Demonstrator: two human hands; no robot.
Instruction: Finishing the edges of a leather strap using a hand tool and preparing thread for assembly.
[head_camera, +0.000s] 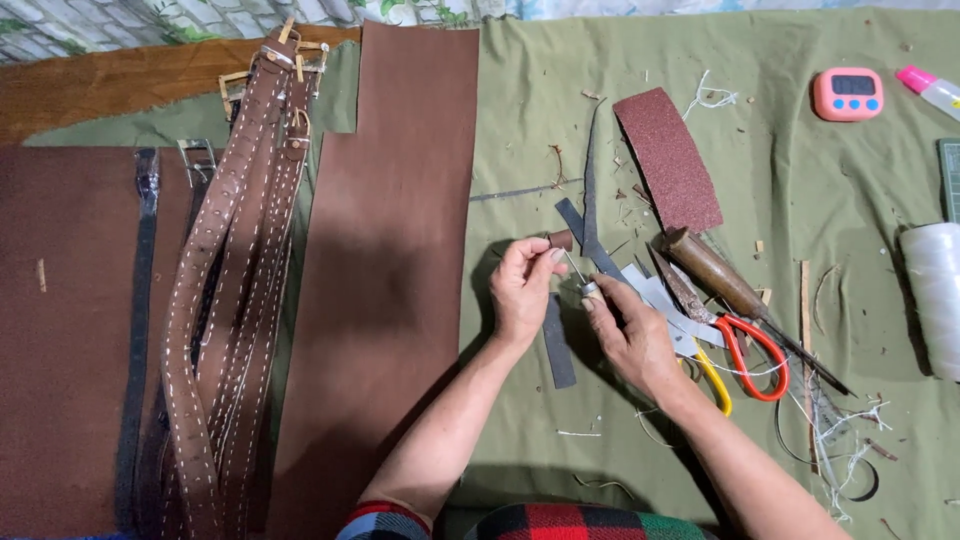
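Two hands pinch an awl over a cluttered green cloth

Both hands meet near the middle of the green cloth (560, 120). The left hand (522, 290) is nearly closed, thumb and fingers pinching the small brown handle end of an awl (572, 262). The right hand (632, 335) is also drawn in narrow, its fingertips gripping the awl's metal collar at the lower end, so the thin shaft runs slanted between the two hands. Under them lie dark leather strips (558, 345). Just right of the right hand are scissors (745, 350) with red and yellow grips, a wooden-handled tool (712, 272) and a sheet of sandpaper (668, 158). To the left lie a broad brown leather panel (385, 270) and stitched belts (235, 290). A pink timer (848, 94) sits at the far right, and thread scraps dot the cloth.
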